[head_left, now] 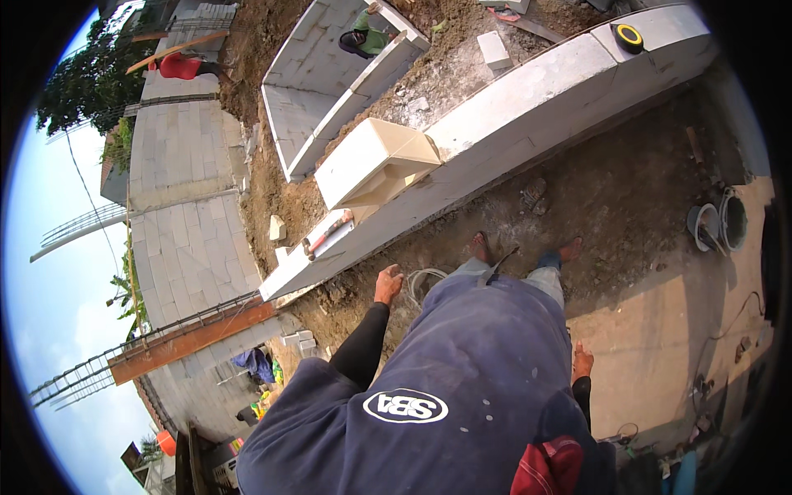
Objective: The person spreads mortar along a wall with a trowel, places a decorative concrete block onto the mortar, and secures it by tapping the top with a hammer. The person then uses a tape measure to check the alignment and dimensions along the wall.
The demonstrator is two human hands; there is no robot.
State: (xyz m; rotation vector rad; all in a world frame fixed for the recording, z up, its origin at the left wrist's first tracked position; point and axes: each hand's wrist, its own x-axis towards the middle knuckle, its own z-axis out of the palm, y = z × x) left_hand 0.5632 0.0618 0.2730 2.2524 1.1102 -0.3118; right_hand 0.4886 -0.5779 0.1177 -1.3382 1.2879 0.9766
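My left hand [388, 283] hangs by my hip below the light block wall [528, 115], empty, with its fingers loosely bent and apart. My right hand [582, 363] is at my other side, partly hidden by my dark shirt, with loosely bent fingers and nothing visible in it. A hammer [328, 233] lies on the wall top near my left hand, beside a large cream angular block [375, 157]. A yellow-and-black tape measure [627, 38] rests farther along the wall. A pale coiled hose or cable [421, 289] lies by my bare feet.
A worker in green [367, 41] is inside a block enclosure [301, 124]; another in red [181, 66] is by the far wall [177, 148]. Buckets [701, 227] stand on the right. A plank [190, 338] and rebar [70, 371] are at left. Dug soil [272, 206] borders the enclosure.
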